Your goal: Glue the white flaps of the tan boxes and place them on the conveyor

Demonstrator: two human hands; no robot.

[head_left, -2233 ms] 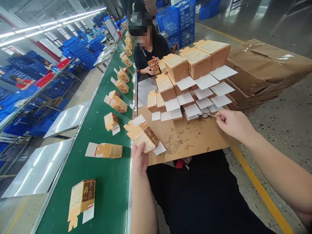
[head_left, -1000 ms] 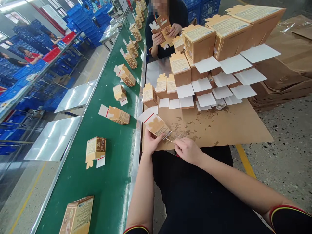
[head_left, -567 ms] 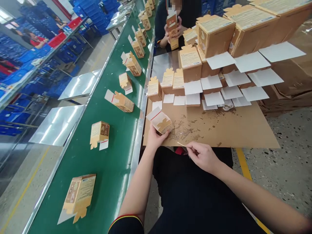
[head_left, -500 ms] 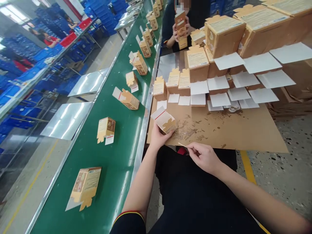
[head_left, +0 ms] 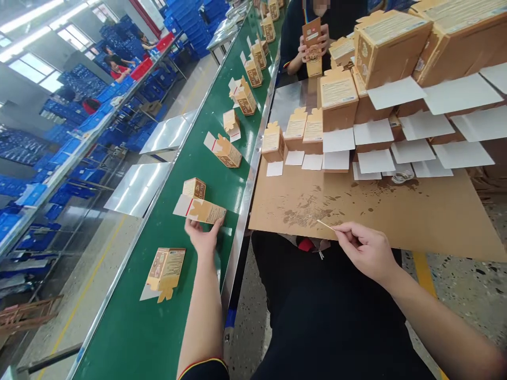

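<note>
On the green conveyor belt [head_left: 174, 316] at left, I see my left hand [head_left: 204, 238] with fingers curled on the near edge of a small brown carton [head_left: 201, 209] lying flat, its underside hidden. Right of it, my right hand [head_left: 366, 250] pinches a thin stick [head_left: 326, 225] over the stained cardboard sheet [head_left: 396, 211]; stacked cartons [head_left: 396, 79] run off frame far right.

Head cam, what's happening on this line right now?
A person's left hand is on a small brown carton lying on the green conveyor belt, with more cartons spaced along it. The right hand pinches a thin stick over a stained cardboard sheet. Stacked cartons with white flaps sit behind. Across the table, another person holds a carton.
</note>
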